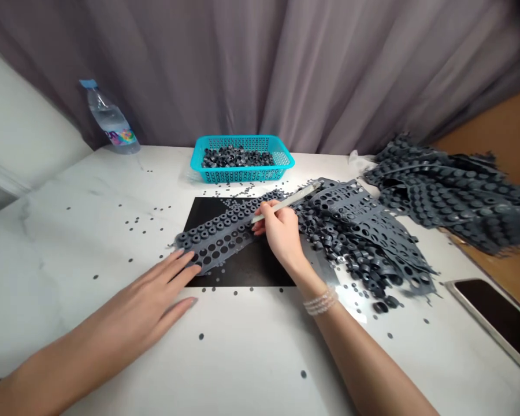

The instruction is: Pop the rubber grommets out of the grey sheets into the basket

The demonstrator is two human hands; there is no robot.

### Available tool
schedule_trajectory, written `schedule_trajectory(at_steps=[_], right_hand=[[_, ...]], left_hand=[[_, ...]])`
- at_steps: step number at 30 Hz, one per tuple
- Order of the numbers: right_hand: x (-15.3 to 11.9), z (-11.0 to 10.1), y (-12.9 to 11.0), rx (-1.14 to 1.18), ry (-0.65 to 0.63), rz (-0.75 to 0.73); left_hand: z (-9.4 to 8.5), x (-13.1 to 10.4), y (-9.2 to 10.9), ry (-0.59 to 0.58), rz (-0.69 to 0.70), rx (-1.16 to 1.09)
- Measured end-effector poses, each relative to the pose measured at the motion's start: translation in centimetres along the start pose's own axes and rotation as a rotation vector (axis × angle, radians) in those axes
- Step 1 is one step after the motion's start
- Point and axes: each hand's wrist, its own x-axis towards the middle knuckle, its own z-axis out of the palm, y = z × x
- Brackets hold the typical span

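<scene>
**Perforated rubber-like strip lying aslant between two bare hands**

The dark grey strip (220, 236) lies in the centre of the frame, partly over a flat black mat (247, 271) on the desk (242, 358). Its long axis slants from lower left to upper right. The left hand (153, 294) is at the lower-left end, palm down, fingers loosely spread, fingertips on the corner. The right hand (282, 231) is farther along the strip, over its lower edge, with thumb and fingers closed on a slim, pale stick (292, 198). The stick's lower tip is at the strip; its shaft rises to the upper right, roughly in line with the strip. Of the two, the right hand is nearer the strip's middle.

Materials and shapes: the strip looks matt and pliable. Thick-walled rings stand in rows along its upper side; round holes line the lower side. Right of centre, glossy short rings (351, 254) are heaped beside limp, perforated sheets (372, 222) with frayed edges. Studded sheets (442, 199) lie at the right. A turquoise lattice basket (242, 173) at upper centre contains similar small pieces. Small flat discs (201, 336) dot the pale, marbled desk.
</scene>
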Motion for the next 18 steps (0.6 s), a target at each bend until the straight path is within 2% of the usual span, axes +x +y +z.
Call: schedule_trajectory(at_steps=[3,6,9,12,15,18], right_hand=[[-0.1,0.2,-0.1,-0.038,-0.008,-0.030],[-0.4,0.4,-0.3,-0.011,-0.029,-0.021],[-0.9,0.7,-0.4,-0.024,-0.096,-0.036],[-1.4,1.2,-0.3,-0.134,-0.151,-0.084],[-1.6,1.4,-0.1,-0.233,-0.140,-0.119],[-1.7,1.3,-0.1,-0.252,-0.120,-0.131]], left_hand=[[0.7,-0.8,-1.1,0.024,0.037,-0.035],[0.5,-1.0,-2.2,0.030,0.059,-0.054],[-0.8,-2.1,-2.7,0.043,0.014,-0.028],[-2.8,-2.2,-1.8,0.053,-0.026,0.023],[-3.9,0.6,0.3,0.062,-0.035,0.004],[-3.3,5.9,2.6,0.066,-0.007,-0.141]])
